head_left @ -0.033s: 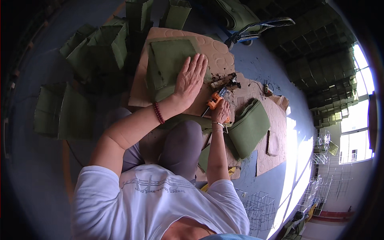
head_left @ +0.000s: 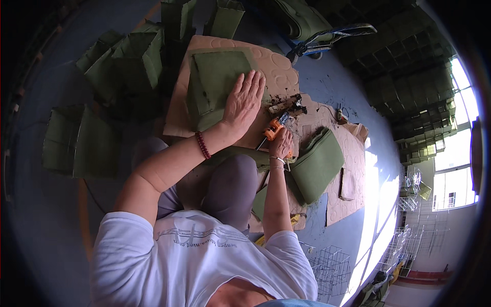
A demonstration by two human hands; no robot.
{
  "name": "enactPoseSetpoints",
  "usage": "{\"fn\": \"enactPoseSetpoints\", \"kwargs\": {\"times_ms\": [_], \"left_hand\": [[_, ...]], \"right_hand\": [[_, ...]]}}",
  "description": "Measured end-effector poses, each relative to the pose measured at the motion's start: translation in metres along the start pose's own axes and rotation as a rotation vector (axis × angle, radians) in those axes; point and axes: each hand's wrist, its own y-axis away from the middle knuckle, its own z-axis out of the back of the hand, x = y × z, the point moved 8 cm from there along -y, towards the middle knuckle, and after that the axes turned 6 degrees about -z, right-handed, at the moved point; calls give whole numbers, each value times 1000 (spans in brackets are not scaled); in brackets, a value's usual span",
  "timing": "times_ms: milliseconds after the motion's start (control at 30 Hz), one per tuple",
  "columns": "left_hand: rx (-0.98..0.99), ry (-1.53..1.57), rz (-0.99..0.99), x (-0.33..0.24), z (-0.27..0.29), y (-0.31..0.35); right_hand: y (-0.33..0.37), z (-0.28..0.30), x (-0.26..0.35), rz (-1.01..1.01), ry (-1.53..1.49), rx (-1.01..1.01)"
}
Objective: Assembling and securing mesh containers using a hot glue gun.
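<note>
Fingers stretched and held together, my left hand (head_left: 242,106) lies flat against the right side of a green felt-like box (head_left: 217,71). That box rests on a sheet of brown cardboard (head_left: 279,66) in front of my knees. To the right of it, my right hand (head_left: 281,145) is closed round an orange tool (head_left: 273,129) that looks like a glue gun. The tool's dark end lies near a messy heap of black residue and pale scraps (head_left: 287,106). A folded stack of green felt (head_left: 318,165) lies just right of my right hand.
Several open green boxes (head_left: 135,61) stand at the left, another box (head_left: 76,140) nearer. A blue-framed cart (head_left: 335,33) carries green rolls at the back. Stacked green boxes (head_left: 404,77) line the far right. Wire frames (head_left: 330,266) stand at lower right. A cardboard piece (head_left: 348,184) lies right.
</note>
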Motion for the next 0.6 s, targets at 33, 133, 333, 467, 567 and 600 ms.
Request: {"fn": "enactPoseSetpoints", "kwargs": {"times_ms": [33, 133, 333, 467, 567, 600], "left_hand": [[-1, -47, 33, 1, -7, -2], [-68, -58, -75, 20, -7, -4], [-143, 9, -177, 71, 5, -15], [-114, -7, -120, 37, -2, 0], [-156, 40, -114, 28, 10, 2], [-164, 57, -111, 30, 10, 10]], "right_hand": [[0, 0, 2, -12, -16, -11], [1, -4, -5, -3, -3, -28], [3, -9, -9, 28, 35, -56], [1, -4, -12, 32, 30, 86], [-7, -7, -66, -71, -196, -24], [-2, 14, -57, -134, -365, -140]]}}
